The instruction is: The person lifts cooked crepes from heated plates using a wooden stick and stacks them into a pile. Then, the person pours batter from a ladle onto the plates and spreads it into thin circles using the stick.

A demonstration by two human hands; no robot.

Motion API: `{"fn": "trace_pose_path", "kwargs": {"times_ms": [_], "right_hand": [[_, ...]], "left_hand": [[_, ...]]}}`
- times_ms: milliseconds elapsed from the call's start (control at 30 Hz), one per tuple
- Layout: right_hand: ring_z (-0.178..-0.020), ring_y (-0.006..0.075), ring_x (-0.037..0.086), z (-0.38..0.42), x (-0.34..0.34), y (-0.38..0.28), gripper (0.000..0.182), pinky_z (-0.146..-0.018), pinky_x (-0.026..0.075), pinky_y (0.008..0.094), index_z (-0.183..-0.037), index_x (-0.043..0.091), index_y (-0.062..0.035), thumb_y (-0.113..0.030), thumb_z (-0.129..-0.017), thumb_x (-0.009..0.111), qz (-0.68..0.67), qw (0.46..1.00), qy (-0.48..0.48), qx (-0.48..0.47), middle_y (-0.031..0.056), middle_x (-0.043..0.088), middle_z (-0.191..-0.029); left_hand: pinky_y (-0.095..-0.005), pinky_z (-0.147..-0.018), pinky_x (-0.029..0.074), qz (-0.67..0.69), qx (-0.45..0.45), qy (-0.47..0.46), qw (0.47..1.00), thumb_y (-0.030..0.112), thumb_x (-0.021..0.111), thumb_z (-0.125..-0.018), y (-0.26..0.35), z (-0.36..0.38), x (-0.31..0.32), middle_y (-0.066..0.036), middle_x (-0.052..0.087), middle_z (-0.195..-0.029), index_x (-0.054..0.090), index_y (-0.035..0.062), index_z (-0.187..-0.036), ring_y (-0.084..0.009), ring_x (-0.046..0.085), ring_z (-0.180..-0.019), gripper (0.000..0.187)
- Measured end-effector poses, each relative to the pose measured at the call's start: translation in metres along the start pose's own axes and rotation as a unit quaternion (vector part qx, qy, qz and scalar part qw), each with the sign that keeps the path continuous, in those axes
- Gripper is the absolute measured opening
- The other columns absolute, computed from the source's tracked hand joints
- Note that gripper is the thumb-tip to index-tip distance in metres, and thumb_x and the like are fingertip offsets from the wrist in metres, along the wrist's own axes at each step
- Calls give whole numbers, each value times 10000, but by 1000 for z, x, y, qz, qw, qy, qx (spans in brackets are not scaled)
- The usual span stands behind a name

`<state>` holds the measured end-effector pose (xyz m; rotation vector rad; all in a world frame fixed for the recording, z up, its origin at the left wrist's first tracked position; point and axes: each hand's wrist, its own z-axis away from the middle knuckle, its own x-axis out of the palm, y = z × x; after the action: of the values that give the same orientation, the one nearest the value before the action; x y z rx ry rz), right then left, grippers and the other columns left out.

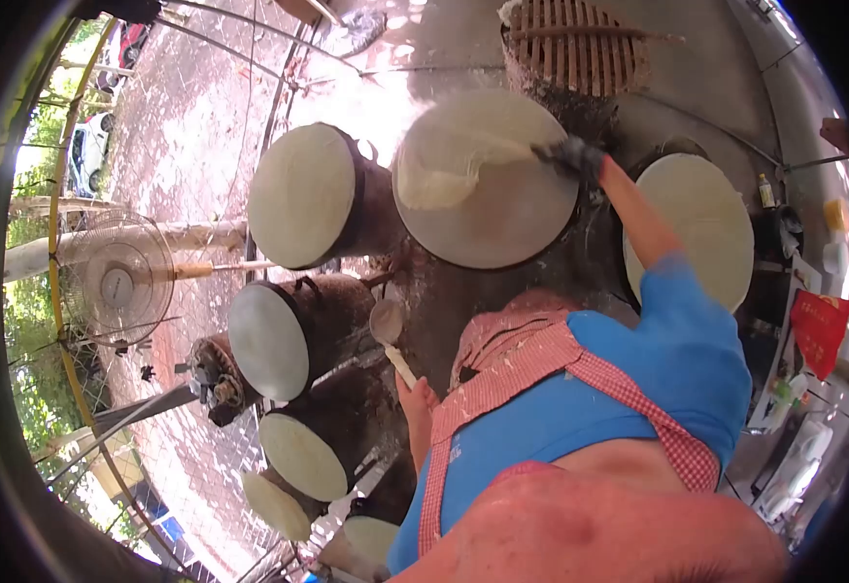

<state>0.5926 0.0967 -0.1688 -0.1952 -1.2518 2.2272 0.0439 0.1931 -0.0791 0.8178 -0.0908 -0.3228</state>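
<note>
A large round griddle (502,228) lies in front of me, with pale wet batter (434,189) over its upper and left part. My right hand (580,160), in a dark glove, is closed at the griddle's right edge around a pale spreader (510,146). The spreader reaches left over the batter; its far end blends into it. Lower left, my left hand (420,396) is closed on the light handle of a ladle (388,321). The ladle's bowl is held off to the side, apart from the large griddle.
A batter-covered griddle (303,194) stands left, another (692,228) right. Below left are a paler griddle (269,340) and several more, including one coated griddle (305,457). A fan (117,287) stands far left, a slatted wooden rack (580,49) at the top, a red bag (821,330) at right.
</note>
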Motion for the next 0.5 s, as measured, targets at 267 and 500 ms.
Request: {"fn": "trace_pose_path", "kwargs": {"times_ms": [267, 500], "right_hand": [[-733, 160, 558, -6, -33, 70, 328, -710, 449, 295, -979, 610, -73, -327, -774, 577, 399, 874, -179, -211, 101, 599, -808], [-699, 205, 570, -2, 42, -65, 292, -656, 471, 316, -1011, 589, -95, -173, -730, 591, 243, 964, 37, 104, 122, 579, -738]], "left_hand": [[-227, -323, 247, 32, -47, 19, 998, -10, 438, -775, -13, 10, -10, -4, 301, -526, 171, 226, -1308, -93, 304, -365, 641], [-229, -319, 253, 71, -39, 40, 996, -8, 443, -772, -19, 22, -11, -11, 311, -530, 176, 213, -1300, -97, 306, -362, 632]]}}
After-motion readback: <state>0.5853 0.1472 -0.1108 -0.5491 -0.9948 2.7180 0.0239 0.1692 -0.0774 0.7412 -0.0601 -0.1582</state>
